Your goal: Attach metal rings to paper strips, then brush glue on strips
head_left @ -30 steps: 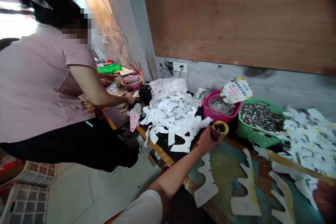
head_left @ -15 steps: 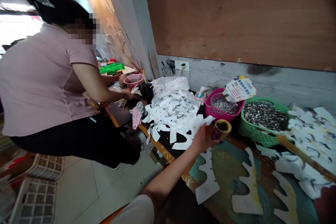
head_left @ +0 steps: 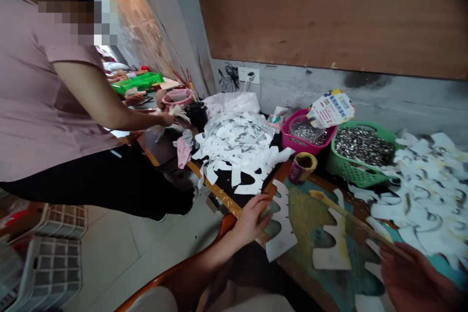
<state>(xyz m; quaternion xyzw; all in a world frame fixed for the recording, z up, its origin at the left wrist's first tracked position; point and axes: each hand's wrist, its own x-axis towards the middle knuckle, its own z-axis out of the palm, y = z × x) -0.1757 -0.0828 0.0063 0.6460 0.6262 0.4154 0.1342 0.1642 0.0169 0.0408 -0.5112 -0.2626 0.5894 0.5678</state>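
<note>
My left hand (head_left: 252, 217) is at the table edge beside a white cut-out piece (head_left: 283, 224), its fingers apart and nothing seen in them. At the lower right, my right hand (head_left: 417, 278) is closed on the handle of a wooden brush (head_left: 358, 222), whose yellowed tip points left over the table. Another white piece (head_left: 332, 248), yellowed along one side, lies on the stained green-blue surface (head_left: 307, 214). Behind it stands a small purple can (head_left: 298, 170) with a yellow-crusted rim. More white pieces lie partly under the brush and near my right hand.
A heap of white pieces (head_left: 239, 146) spreads at the back. Pink (head_left: 292, 146) and green (head_left: 351, 170) baskets hold small metal parts. Yellow-marked pieces (head_left: 427, 195) pile up at the right. A co-worker (head_left: 47, 107) leans over the table at the left; white crates (head_left: 54, 268) stand below.
My left hand has moved away from the can area, down to the near white piece. My right hand has come further into view with the brush, now lower over the table. The camera view has shifted.
</note>
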